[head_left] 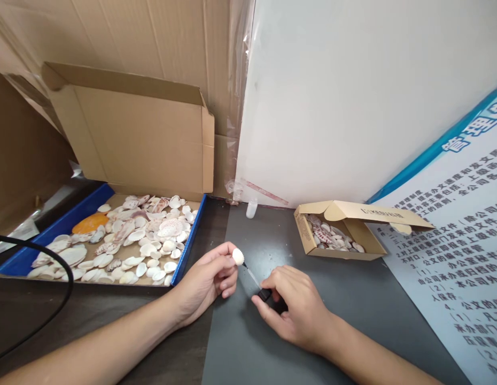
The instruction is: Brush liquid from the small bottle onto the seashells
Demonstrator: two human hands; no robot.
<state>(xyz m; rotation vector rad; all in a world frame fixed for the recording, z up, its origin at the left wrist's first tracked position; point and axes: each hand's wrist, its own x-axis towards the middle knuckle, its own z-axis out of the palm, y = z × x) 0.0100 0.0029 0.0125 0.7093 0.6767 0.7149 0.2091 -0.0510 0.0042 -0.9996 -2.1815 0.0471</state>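
Between the thumb and fingers of my left hand [216,270] is a small white ribbed seashell [238,256]. My right hand [294,307] pinches the black cap of a small brush [254,279] with a thin, pale stem. The brush's dark tip points up and left and meets the shell's lower right edge; whether it presses on it I cannot tell. Behind both hands, a small whitish translucent bottle [251,208] stands near the wall.
On the left, an open cardboard box [144,133] with blue sides holds many shells and one orange shell [90,223]. A smaller carton [344,255] of shells sits to the right, beside a printed poster [452,256]. A black cable [68,289] loops at far left.
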